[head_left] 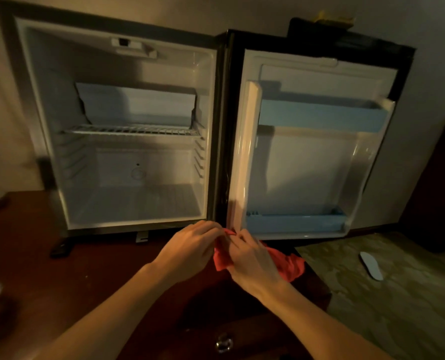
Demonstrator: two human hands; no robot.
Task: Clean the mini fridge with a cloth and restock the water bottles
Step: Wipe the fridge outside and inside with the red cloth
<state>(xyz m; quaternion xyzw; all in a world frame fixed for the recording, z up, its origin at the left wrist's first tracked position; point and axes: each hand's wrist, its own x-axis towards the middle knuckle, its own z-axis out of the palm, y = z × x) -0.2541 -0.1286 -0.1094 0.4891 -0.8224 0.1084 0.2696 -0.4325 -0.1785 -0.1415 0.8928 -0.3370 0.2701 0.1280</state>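
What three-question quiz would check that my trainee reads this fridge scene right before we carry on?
1. True or false: the mini fridge holds water bottles on its wire shelf.
2. What do both hands hold? A) a red cloth B) a bottle C) the door
3. Fill in: the fridge door stands ____.

Key
1. False: shelf and door racks show no bottles.
2. A: the left hand and right hand pinch the red cloth in front of the fridge's lower edge.
3. Open.
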